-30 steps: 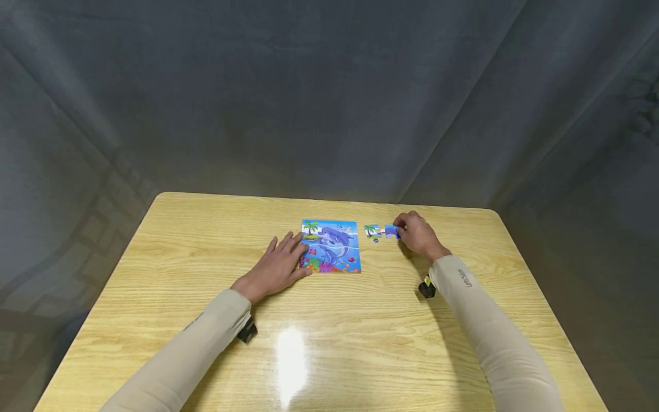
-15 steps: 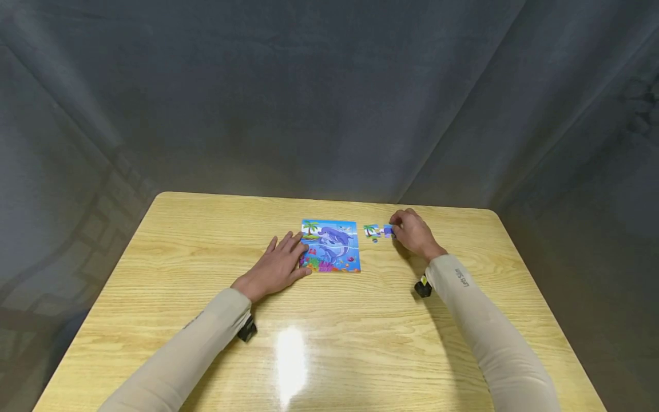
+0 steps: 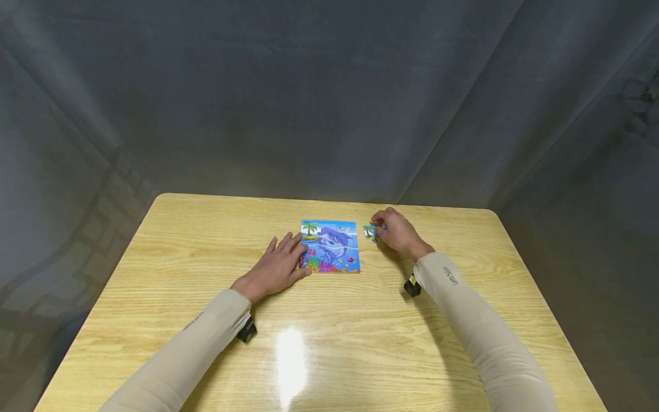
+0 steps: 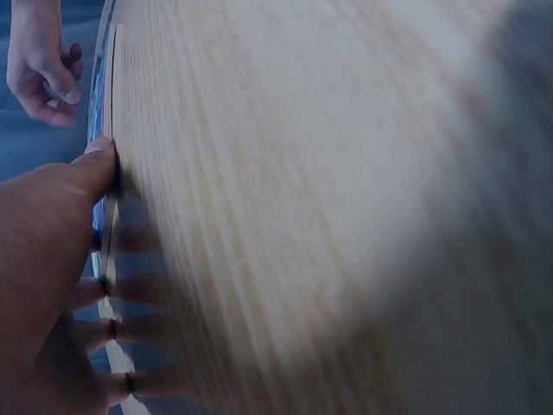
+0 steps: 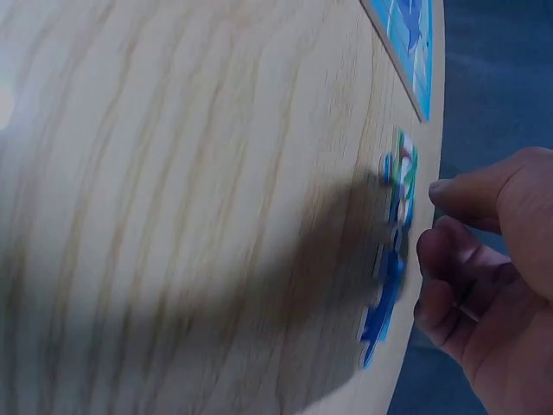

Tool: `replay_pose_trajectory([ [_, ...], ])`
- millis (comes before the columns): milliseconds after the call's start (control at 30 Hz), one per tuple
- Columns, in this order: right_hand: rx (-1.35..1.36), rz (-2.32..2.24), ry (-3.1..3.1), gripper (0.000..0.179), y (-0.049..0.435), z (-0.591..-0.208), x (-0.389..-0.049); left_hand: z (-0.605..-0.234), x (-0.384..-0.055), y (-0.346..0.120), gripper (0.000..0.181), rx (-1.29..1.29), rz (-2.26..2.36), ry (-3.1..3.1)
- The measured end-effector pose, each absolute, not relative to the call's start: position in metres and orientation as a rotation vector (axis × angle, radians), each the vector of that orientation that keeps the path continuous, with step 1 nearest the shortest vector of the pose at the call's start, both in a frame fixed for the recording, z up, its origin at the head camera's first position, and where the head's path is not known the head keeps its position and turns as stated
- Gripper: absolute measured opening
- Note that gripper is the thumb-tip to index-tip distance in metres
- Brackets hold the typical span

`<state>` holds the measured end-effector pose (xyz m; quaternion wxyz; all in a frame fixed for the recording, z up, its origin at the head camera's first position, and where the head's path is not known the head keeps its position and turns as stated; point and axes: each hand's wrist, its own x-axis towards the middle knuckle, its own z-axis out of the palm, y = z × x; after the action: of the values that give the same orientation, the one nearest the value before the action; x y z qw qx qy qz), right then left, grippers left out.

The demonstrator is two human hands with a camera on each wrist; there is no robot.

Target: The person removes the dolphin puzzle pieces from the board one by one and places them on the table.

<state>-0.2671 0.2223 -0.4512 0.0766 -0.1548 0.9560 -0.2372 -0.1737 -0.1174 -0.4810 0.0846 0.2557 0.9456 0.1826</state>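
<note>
A square dolphin jigsaw puzzle (image 3: 332, 246) lies flat on the table. My left hand (image 3: 275, 269) rests at its left edge with fingers spread, the tips touching the border. To the right of the puzzle are a palm-tree jigsaw piece (image 3: 368, 230) and a blue piece (image 5: 380, 303), lying end to end in the right wrist view. Over them hovers my right hand (image 3: 399, 232), its thumb and fingers loosely bent. A gap shows between these fingertips and the pieces in the right wrist view, with nothing held. From the head, this hand hides most of the blue piece.
The light wooden table (image 3: 350, 343) has rounded far corners and a bright glare spot near the front. A dark grey curtain (image 3: 309, 103) hangs behind it and along both sides.
My right hand has moved left, from the blue piece's right side to over both loose pieces, covering the blue one. The left hand and the puzzle have stayed put.
</note>
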Motion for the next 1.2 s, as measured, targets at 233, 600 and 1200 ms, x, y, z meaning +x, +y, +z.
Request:
replay_pose_trajectory([
  [233,-0.485,-0.682,2.851,0.033,0.206,-0.451,-0.267,-0.481,-0.174,-0.117,0.066,0.77,0.545,2.818],
  [600,-0.547,-0.701,2.777,0.032,0.189,-0.454,-0.265,-0.481,-0.172,-0.118,0.066,0.772,0.539,2.82],
  [1200,-0.574,-0.575,2.735,0.037,0.17,-0.449,-0.269,-0.482,-0.173,-0.117,0.067,0.771,0.535,2.826],
])
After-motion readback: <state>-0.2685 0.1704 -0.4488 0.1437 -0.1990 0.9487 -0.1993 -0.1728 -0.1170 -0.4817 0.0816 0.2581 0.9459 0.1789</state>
